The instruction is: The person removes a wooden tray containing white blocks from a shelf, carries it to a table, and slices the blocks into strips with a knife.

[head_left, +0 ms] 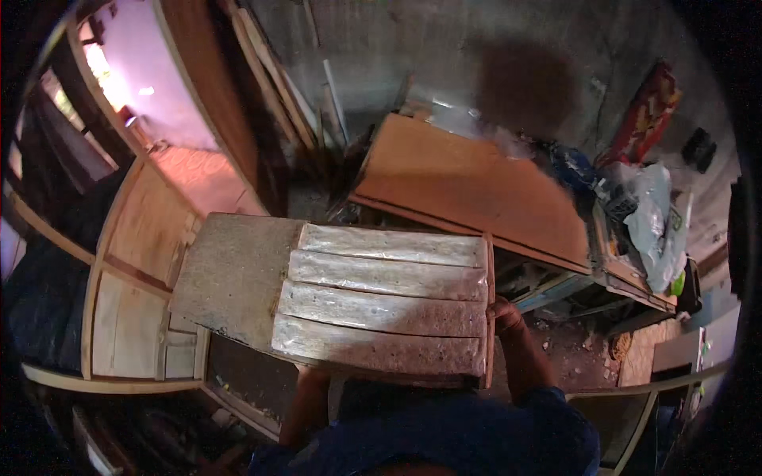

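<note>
A wide grey-brown board [230,278] lies across the middle of the view, in front of my body. Several long, flat strips [381,304] sit side by side on its right part, with a shiny clear wrap over them. A thin wooden edge strip [489,317] runs along the right end. My right hand [503,314] is closed around that end, its fingers at the edge. Under the near edge, my left hand [313,374] supports the board, and its fingers are hidden beneath.
Beyond the board stands a table with an orange-brown top [468,186]. Plastic bags [655,222] and clutter crowd its right end. A wooden frame with panels [131,317] is at the left, near a doorway [194,170]. Long planks [274,79] lean against the wall. Debris litters the floor [571,349] at right.
</note>
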Demonstrator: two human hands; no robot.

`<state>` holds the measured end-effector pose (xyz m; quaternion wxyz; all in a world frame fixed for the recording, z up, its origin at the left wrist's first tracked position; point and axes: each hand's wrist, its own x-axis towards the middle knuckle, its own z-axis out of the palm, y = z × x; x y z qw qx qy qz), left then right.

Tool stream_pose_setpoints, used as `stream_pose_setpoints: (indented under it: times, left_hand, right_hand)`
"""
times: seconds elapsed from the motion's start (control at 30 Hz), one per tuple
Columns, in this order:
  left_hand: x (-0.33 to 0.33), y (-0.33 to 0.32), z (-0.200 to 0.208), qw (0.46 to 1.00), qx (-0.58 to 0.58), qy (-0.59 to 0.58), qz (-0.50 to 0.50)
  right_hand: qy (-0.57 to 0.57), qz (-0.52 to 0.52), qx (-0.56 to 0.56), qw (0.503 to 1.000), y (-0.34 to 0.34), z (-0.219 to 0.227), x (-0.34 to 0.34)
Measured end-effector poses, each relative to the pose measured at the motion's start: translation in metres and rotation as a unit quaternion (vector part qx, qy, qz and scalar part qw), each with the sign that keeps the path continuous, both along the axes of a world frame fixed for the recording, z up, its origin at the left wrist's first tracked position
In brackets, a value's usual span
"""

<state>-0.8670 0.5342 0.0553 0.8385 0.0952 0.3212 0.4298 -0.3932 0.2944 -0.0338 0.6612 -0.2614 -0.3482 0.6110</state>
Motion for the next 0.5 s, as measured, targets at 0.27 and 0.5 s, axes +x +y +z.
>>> stream_pose_setpoints:
  times: [0.27,0.5]
  left_hand:
    - [0.049,0.045,-0.026,0.994,-0.022,-0.029,-0.103]
    - [0.025,0.078,-0.022,0.988,-0.037,0.007,-0.149]
  right_hand:
    - [0.044,-0.174,-0.178,0.968,-0.085,-0.018,-0.017]
    - [0.129,-0.256,-0.249,0.925,-0.078,0.042,-0.085]
